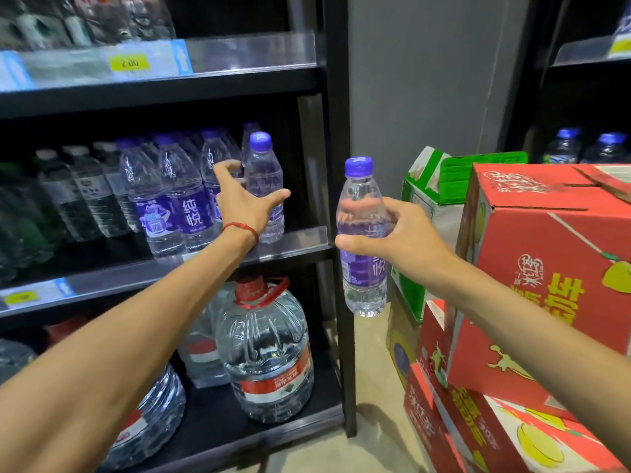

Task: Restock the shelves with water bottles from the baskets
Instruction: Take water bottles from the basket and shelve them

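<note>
Purple dominates the black shelf (pixel 205 87): the clear held bottle (pixel 363 274) has a purple cap and a purple label with white characters, matching the shelf bottles (pixel 191 206). A red string bracelet (pixel 240 228) circles one wrist. A yellow price tag (pixel 129 62) and blue arrow marker (pixel 181 58) dot the rail. The large jug (pixel 266 349) has a red cap and label. Red cartons (pixel 546 250) carry yellow lettering beside a green-and-white carton (pixel 430 186).
</note>
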A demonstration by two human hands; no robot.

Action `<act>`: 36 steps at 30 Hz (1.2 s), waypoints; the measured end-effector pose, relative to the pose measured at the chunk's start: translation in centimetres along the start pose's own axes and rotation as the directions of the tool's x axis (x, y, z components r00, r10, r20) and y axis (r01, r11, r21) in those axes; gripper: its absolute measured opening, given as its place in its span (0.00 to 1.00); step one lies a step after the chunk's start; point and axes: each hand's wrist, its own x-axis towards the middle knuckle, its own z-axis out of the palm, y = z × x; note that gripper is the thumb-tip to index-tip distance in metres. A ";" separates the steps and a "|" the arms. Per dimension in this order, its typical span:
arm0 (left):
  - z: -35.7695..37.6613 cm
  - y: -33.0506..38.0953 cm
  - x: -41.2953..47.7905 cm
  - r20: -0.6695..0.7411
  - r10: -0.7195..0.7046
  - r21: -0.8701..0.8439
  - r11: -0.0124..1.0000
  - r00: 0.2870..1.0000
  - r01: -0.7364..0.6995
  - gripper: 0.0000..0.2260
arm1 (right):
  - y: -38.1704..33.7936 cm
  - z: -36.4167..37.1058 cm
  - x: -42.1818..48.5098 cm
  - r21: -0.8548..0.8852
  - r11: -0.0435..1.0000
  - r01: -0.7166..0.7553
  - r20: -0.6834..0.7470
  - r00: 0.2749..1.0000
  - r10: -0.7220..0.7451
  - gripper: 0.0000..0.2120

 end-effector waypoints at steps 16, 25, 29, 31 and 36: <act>3.3 0.0 1.1 -0.350 -0.093 0.048 0.992 0.932 0.117 0.34 | 0.0 -0.1 1.2 0.040 0.996 0.081 0.059 0.995 -0.083 0.31; 5.6 -0.2 2.1 -0.432 -0.132 0.102 0.976 0.892 0.194 0.26 | 1.9 -0.3 0.9 0.082 0.995 0.063 0.098 0.993 -0.071 0.30; 6.1 -0.4 2.2 -0.465 -0.141 0.135 0.964 0.874 0.228 0.25 | 2.3 -0.5 1.1 0.060 0.996 0.063 0.104 0.992 -0.069 0.28; 6.3 -0.3 2.2 -0.479 -0.159 0.117 0.963 0.863 0.243 0.26 | 2.3 -0.4 1.0 0.050 0.997 0.061 0.101 0.993 -0.065 0.28; 5.5 0.2 1.9 -0.478 -0.152 0.102 0.969 0.865 0.227 0.31 | 2.6 -0.2 1.0 0.037 0.998 0.055 0.104 0.993 -0.058 0.27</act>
